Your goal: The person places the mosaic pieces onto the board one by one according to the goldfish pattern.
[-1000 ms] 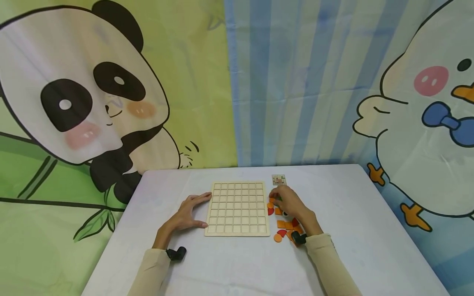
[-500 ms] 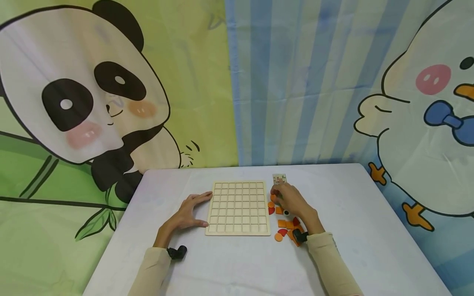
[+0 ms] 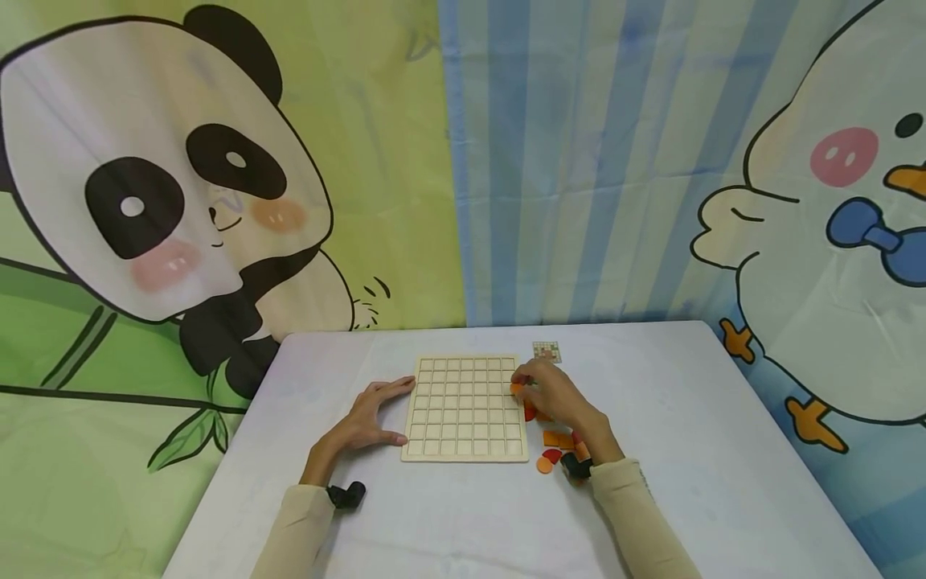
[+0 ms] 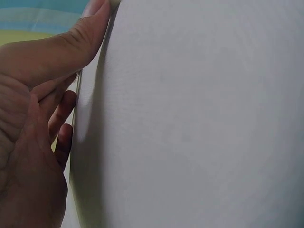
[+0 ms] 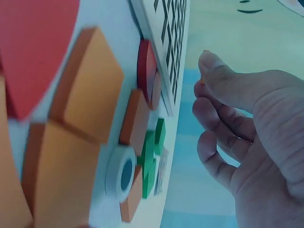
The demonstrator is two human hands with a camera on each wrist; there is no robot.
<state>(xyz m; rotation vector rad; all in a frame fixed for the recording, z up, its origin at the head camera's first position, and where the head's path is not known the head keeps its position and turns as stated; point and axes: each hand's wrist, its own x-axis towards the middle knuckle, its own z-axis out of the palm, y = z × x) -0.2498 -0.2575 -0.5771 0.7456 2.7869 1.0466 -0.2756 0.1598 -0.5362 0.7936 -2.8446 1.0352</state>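
A pale wooden board with a grid of square cells (image 3: 465,410) lies on the table. At its left side is my left hand (image 3: 362,418), thumb and fingers spread, their tips touching the board's edge. My right hand (image 3: 555,396) is over the board's upper right edge and pinches a small orange block (image 3: 517,388) between thumb and fingertips. Only a sliver of that block shows in the right wrist view. Below this hand lie loose pieces: orange blocks (image 5: 71,175), a red piece (image 5: 146,66), green pieces (image 5: 148,147) and a white ring-like piece with a dark centre (image 5: 121,173).
A small printed card with a gridded picture (image 3: 546,351) lies beyond the right hand. More orange and red pieces, such as an orange disc (image 3: 544,466), sit right of the board. A white cloth (image 3: 448,523) covers the table, and printed curtains (image 3: 564,161) hang behind.
My right hand has moved left from the loose pieces to the board's right edge, carrying the orange block. The left hand and the board stay where they were.
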